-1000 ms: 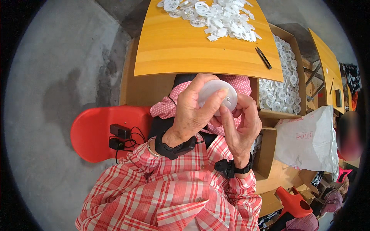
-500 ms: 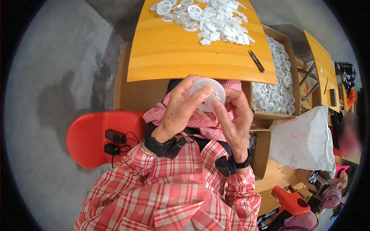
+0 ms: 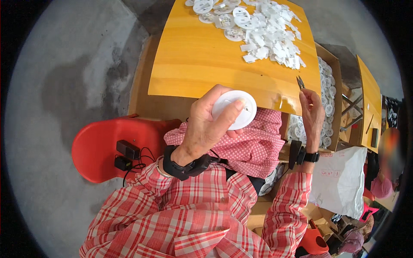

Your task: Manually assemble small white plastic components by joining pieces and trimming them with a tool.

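My left hand [image 3: 211,118] holds a round white plastic disc [image 3: 234,108] above my lap, the thumb pressed on its face near a small metal piece. My right hand [image 3: 312,112] is at the table's near right edge, its fingers closed over the handle of small thread snips [image 3: 300,81]. Only the pointed metal blades show beyond the fingertips; the handle is hidden. On the wooden table [image 3: 193,64] lie a heap of small white plastic pieces [image 3: 275,41] and several white discs [image 3: 234,33].
A cardboard box full of white discs [image 3: 329,92] stands right of the table. Below it hangs a white plastic sack [image 3: 337,180]. A red chair [image 3: 97,148] with black adapters [image 3: 127,149] and cables is at my left. Another table [image 3: 370,103] and people are farther right.
My right hand has left the disc and moved right to the snips on the table. The left hand keeps the disc. The view has shifted slightly.
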### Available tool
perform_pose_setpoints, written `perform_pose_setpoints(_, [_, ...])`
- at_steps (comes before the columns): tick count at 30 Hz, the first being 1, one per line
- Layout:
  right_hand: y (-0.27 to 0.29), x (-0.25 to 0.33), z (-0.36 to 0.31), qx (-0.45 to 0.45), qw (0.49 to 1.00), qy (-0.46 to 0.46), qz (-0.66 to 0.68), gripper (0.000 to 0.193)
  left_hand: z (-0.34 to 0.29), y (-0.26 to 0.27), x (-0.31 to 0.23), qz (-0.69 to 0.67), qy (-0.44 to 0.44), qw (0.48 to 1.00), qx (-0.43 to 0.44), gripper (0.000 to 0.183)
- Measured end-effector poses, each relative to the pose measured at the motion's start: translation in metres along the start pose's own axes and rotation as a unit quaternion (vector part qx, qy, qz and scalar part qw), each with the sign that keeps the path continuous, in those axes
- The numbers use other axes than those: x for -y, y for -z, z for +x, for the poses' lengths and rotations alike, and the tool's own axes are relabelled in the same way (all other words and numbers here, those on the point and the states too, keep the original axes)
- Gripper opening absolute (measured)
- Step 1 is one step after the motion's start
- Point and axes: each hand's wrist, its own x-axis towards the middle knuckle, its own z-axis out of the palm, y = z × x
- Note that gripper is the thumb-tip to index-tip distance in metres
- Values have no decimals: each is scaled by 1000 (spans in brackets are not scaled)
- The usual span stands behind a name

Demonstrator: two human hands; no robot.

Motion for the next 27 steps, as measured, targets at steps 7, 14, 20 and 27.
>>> perform_pose_setpoints(7, [2, 45, -20, 26, 997, 58, 33, 16, -2, -8, 4, 75, -77, 993, -43, 16])
perform_pose_setpoints(14, [0, 123, -68, 171, 922, 73, 339, 29, -3, -6, 8, 118, -104, 986, -47, 17])
perform_pose_setpoints(20, [-20, 119, -79, 106, 920, 29, 375, 32, -2, -8, 5, 85, -67, 994, -17, 20])
perform_pose_setpoints(27, [-19, 124, -82, 128, 907, -30, 400, 28, -6, -6, 3, 51, -3, 999, 15, 23])
